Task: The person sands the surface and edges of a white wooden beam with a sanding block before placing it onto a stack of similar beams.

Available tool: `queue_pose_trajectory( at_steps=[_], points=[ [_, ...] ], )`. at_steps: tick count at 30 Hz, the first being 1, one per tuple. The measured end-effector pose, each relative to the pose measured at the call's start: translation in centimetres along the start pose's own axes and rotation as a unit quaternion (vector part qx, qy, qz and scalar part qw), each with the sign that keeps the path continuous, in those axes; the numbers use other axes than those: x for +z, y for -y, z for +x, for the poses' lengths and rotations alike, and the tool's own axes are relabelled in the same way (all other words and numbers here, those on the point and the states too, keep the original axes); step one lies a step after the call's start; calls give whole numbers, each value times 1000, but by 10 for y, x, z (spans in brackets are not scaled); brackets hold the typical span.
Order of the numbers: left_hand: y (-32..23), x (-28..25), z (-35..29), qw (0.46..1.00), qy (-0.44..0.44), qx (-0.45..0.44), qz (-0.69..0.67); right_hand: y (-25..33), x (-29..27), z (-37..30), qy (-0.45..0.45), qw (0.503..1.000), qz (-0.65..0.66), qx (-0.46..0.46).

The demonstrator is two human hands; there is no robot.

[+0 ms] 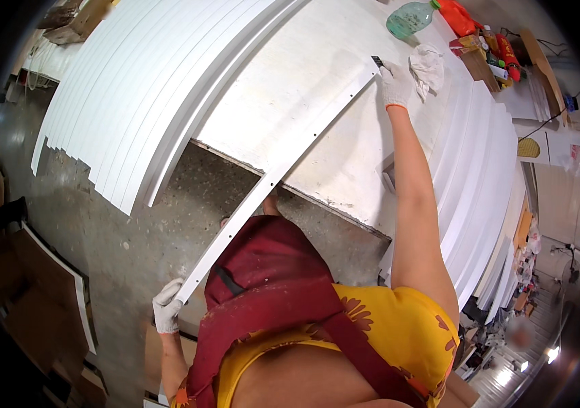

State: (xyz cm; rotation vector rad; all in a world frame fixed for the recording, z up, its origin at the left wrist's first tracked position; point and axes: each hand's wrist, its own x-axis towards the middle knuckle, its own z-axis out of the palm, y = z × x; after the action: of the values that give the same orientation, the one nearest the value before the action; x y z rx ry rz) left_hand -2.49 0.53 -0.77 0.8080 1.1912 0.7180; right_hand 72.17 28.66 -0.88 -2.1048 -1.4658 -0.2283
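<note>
A long white strip [293, 158] with a row of small dark holes slants across the view, from low left to the far right. My left hand [167, 307], in a white knit glove, is closed on its near end, out beyond the table edge. At the far end my right hand [397, 84], in a white glove with an orange cuff, has its fingers around the strip's end. A small dark piece [376, 61] shows at that tip; what it is I cannot tell. The strip's far part lies over the white tabletop [263, 88].
Long white strips [133, 75] lie side by side on the left of the table, more white lengths [477, 156] on the right. A crumpled white cloth [427, 68], a green plastic bottle [410, 20] and a cardboard box [478, 64] of items stand at the far right.
</note>
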Motion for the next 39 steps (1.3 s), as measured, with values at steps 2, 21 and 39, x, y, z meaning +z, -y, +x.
queue_pose_trajectory(
  at_steps=[2,21,39],
  points=[
    [1,1,2,1000,-9,-6,-21,-1,-1,-1,8,999,17,31],
    [15,-15,-2,998,2,-54,-14,183,-47,-160,177,964,117,-159],
    [0,-3,-8,995,-37,-82,-45,0,-5,-11,-44,995,30,-81]
  ],
)
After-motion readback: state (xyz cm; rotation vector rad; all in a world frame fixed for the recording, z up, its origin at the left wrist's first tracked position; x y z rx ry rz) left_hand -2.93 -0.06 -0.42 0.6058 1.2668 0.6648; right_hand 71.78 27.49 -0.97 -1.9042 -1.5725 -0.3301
